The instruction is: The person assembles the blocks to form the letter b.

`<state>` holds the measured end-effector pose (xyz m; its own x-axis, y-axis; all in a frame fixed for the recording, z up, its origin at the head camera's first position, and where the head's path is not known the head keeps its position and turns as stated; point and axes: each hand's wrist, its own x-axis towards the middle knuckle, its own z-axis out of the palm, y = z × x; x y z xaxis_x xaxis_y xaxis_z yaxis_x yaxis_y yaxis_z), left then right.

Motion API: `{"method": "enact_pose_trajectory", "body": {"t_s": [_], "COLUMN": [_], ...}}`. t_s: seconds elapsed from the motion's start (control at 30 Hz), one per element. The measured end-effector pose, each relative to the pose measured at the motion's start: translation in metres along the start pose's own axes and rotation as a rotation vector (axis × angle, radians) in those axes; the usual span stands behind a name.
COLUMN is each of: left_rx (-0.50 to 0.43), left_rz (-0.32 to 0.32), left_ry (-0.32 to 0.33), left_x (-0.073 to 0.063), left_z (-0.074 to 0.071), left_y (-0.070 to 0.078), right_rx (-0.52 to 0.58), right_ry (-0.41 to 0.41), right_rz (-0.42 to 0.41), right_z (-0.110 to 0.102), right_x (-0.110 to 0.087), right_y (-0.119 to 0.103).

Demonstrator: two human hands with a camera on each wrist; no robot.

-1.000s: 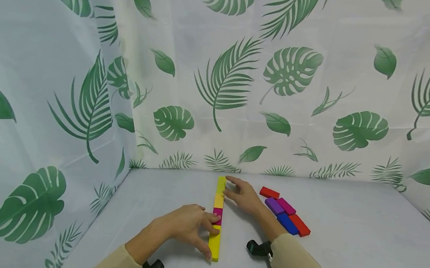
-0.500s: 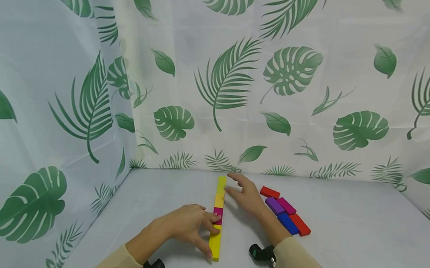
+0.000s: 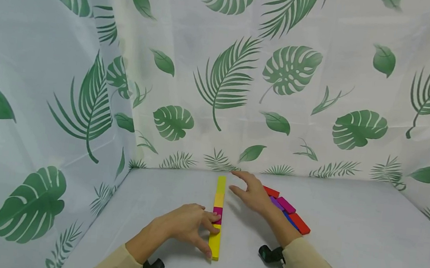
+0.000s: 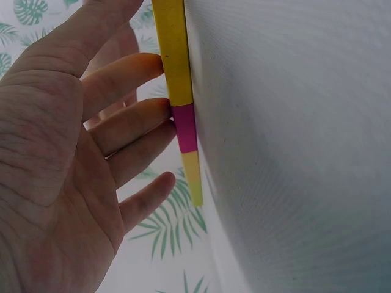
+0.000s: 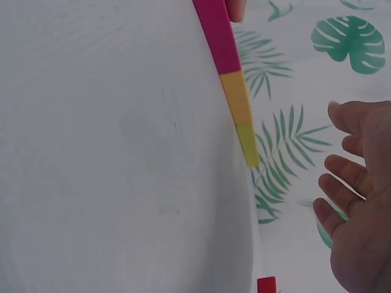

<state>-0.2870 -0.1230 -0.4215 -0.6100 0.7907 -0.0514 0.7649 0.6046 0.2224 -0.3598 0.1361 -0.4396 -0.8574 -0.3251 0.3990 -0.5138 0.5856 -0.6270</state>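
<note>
A straight row of flat blocks runs away from me in the head view: a long yellow block (image 3: 216, 242) nearest, then a magenta block (image 3: 217, 211), an orange-yellow block (image 3: 219, 200) and a lime-yellow block (image 3: 221, 184). My left hand (image 3: 189, 224) has its fingers spread and their tips resting on the yellow and magenta blocks, as the left wrist view also shows. Its thumb lies by the near end of the yellow block. To the right of the row, my right hand (image 3: 254, 196) hovers with fingers loosely bent, holding nothing and apart from the blocks.
Beyond my right hand lies a loose group: two red blocks (image 3: 300, 223), another magenta block (image 3: 287, 205), and purple and blue blocks partly hidden by my arm. A leaf-printed curtain (image 3: 206, 146) borders the white table (image 3: 360, 249) at the back and left.
My right hand has moved away from the far end of the row, to the right, and now covers part of the loose blocks. My left hand and the row stay still.
</note>
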Motion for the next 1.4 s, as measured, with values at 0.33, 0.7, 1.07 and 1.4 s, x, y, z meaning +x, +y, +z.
{"method": "enact_pose_trajectory", "body": {"t_s": [0.33,0.7,1.07,1.4], "left_rx": [-0.013,-0.017,0.001,0.005], "left_rz": [-0.015,-0.040,-0.007,-0.003], "left_ry": [-0.004,-0.017,0.005,0.007], "left_x": [0.000,-0.001,-0.002,-0.002], "left_z": [0.002,-0.001,0.000,0.000], "left_y": [0.000,0.003,0.002,0.002], "right_rx": [-0.050,-0.096,-0.089,-0.111], "right_ry": [0.001,-0.007,0.004,-0.005], "right_rz": [0.007,0.006,0.018,0.039], "right_z": [-0.017,-0.042,-0.056,-0.065], "right_x": [-0.008,-0.016,-0.018,-0.019], "right_y": [0.008,0.018,0.031,0.041]}}
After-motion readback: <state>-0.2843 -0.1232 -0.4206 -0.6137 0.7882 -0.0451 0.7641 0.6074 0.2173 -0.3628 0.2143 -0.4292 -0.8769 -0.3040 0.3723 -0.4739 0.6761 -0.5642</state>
